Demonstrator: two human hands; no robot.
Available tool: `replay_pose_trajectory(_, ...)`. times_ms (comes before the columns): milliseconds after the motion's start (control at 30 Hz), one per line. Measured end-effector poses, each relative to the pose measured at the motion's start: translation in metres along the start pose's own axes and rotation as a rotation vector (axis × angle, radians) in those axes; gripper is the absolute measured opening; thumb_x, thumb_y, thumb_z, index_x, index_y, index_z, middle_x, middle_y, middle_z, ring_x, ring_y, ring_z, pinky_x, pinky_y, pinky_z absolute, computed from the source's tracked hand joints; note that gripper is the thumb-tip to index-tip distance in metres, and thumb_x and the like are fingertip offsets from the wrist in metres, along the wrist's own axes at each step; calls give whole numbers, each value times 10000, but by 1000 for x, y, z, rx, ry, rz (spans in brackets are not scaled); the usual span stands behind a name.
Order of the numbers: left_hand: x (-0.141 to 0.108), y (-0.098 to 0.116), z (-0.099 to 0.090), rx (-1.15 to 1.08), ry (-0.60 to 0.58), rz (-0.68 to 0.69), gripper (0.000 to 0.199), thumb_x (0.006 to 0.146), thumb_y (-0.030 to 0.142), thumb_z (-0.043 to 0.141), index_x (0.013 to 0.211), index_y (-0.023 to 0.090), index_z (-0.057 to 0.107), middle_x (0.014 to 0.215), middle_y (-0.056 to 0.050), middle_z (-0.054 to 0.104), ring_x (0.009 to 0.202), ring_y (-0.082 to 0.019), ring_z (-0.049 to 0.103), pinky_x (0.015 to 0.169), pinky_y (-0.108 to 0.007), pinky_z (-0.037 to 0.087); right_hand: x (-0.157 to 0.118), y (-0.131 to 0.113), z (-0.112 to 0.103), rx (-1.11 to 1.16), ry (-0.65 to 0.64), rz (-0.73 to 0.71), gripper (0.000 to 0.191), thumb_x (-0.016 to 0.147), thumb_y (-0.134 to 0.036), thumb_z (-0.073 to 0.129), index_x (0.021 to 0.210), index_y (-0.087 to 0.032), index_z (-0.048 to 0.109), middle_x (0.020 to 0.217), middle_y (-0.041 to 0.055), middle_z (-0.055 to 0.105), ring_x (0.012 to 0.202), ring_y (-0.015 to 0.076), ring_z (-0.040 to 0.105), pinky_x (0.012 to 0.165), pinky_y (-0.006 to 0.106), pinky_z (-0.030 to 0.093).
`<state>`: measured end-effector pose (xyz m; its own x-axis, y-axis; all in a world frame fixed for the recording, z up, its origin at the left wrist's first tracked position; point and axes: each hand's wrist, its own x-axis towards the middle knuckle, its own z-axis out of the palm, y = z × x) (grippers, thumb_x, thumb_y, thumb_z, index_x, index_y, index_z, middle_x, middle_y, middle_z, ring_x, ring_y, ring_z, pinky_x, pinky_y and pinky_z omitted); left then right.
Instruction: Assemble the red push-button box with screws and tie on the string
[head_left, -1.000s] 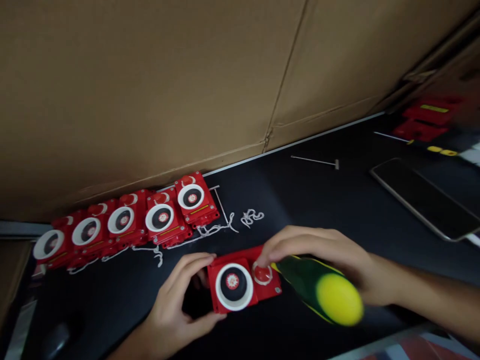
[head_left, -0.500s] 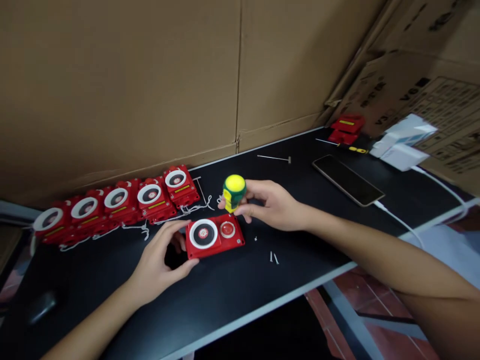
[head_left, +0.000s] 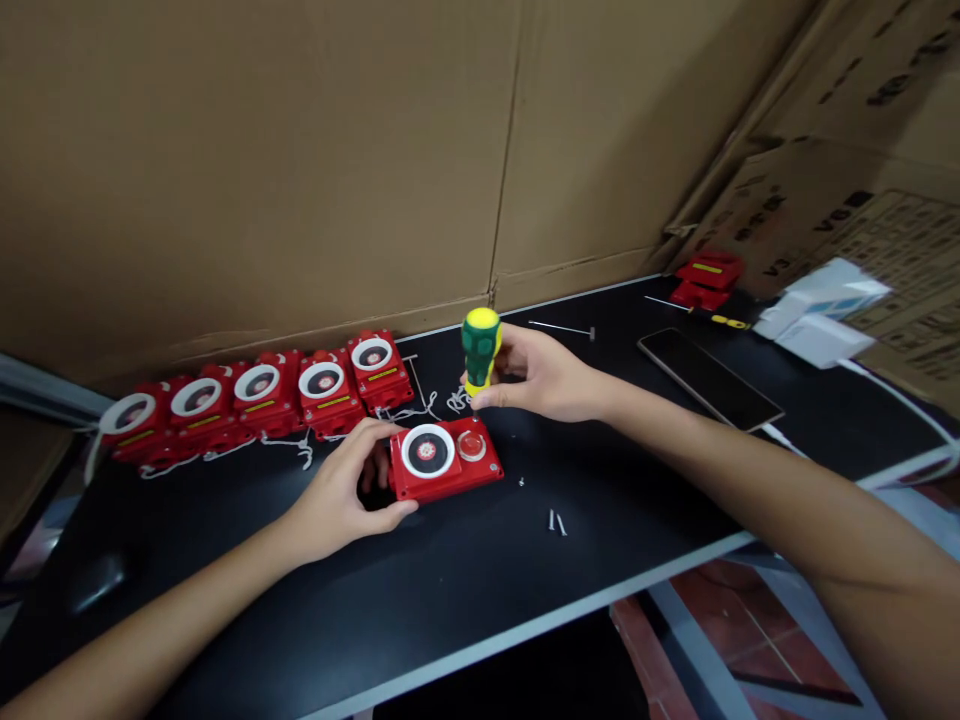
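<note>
Reddish tiles (head_left: 750, 630) are seen below the black table (head_left: 465, 600), which is pale-edged and backed by brown cardboard (head_left: 300, 180). On the table, a red unit (head_left: 454, 486) is clasped by the left hand (head_left: 345, 495), while a screwdriver (head_left: 480, 350) is held upright at its far corner by the right hand (head_left: 544, 375).

Siren row (head_left: 261, 384) left, front siren (head_left: 450, 464) centre, phone (head_left: 709, 379) right, cardboard (head_left: 300, 180) behind

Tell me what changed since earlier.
The right hand has swung the green-and-yellow screwdriver from slanting rightward to upright at the far right corner of the red rectangular box. Nothing was released. The left hand still holds the box's left end; five red, white-ringed units stay lined up.
</note>
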<state>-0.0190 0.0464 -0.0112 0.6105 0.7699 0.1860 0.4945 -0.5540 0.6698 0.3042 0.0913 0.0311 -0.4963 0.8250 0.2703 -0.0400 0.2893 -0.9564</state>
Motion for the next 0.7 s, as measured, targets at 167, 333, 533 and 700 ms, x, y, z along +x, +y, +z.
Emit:
replay_pose_trajectory(167, -6, -2, 0, -29, -17, 30, 596, 988, 501, 838, 1463, 263, 570, 1281, -64, 668, 879, -176, 702, 712, -276, 604, -7, 18, 10, 59, 124, -21, 545, 781, -368, 1046, 1038, -218, 588, 899, -38, 676, 764, 106, 646, 709, 246, 568)
replay_pose_trajectory(333, -15, -9, 5, -21, 7, 47, 642, 1043, 525, 802, 1582, 326, 516, 1369, -78, 662, 990, -210, 741, 792, -298, 650, -20, 16, 15, 98, 147, -7, 451, 927, -404, 956, 1213, -186, 683, 1041, 18, 746, 699, 71, 646, 592, 199, 546)
replay_pose_trajectory(533, -17, -3, 4, -30, -38, -5, 710, 1023, 507, 832, 1618, 316, 496, 1395, -86, 699, 874, -183, 735, 760, -298, 667, -30, -3, 5, 158, 11, 24, 303, 1112, -272, 753, 1405, -195, 742, 1293, 92, 840, 681, 54, 715, 772, 251, 655)
replay_pose_trajectory(700, -20, -6, 9, -20, -16, 11, 693, 1063, 515, 778, 1662, 341, 475, 1486, -101, 712, 1031, -244, 797, 816, -316, 695, -33, -7, 3, 148, 30, 24, 247, 1090, -217, 779, 1334, -235, 808, 1239, 51, 873, 720, 62, 754, 805, 244, 683)
